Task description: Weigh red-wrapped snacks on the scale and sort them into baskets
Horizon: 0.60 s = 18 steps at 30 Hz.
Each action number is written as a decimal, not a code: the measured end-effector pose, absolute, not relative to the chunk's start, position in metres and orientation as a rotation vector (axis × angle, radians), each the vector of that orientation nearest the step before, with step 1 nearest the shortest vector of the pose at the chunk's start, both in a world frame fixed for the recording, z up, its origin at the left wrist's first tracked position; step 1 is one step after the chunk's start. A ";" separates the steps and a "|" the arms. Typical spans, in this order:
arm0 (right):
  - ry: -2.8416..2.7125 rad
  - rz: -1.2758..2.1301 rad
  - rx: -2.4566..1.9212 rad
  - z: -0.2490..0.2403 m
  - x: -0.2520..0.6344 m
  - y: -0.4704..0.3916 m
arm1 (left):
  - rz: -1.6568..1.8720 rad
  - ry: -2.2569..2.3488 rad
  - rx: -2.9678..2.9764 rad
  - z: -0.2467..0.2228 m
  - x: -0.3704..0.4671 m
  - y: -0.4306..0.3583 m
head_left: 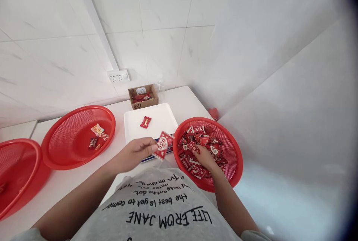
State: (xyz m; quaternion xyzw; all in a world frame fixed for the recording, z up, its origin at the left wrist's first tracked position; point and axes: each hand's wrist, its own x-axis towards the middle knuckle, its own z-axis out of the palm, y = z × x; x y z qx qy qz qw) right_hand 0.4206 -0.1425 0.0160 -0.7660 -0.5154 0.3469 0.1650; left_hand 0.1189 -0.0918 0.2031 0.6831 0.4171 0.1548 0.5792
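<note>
While the white tray (131,121) fills frame centre between two red baskets, the right basket (235,159) holds heaped sachets, the left basket (64,148) a few. Right hand (205,158) lies curled on the heap, grasp indiscernible. Left hand (135,154) pinches a red sachet (162,145), long axis tilted upward-right, just below the tray's lower edge.

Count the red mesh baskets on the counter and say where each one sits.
3. One basket at the right, full of red packets, with the right hand in it; one left of the white tray; one at the far left, cut off by the frame.
</note>
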 end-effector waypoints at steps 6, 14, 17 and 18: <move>-1.484 0.656 -2.501 0.014 0.442 -0.149 | 0.182 1.505 1.980 0.127 0.100 -0.032; -1.423 0.974 -2.630 0.011 0.436 -0.161 | -0.186 1.776 2.122 0.081 0.073 -0.001; -1.581 1.005 -2.516 0.009 0.417 -0.166 | -0.210 1.852 2.078 0.079 0.071 0.002; -1.620 1.013 -2.452 0.010 0.413 -0.168 | -0.210 1.870 2.066 0.079 0.071 0.002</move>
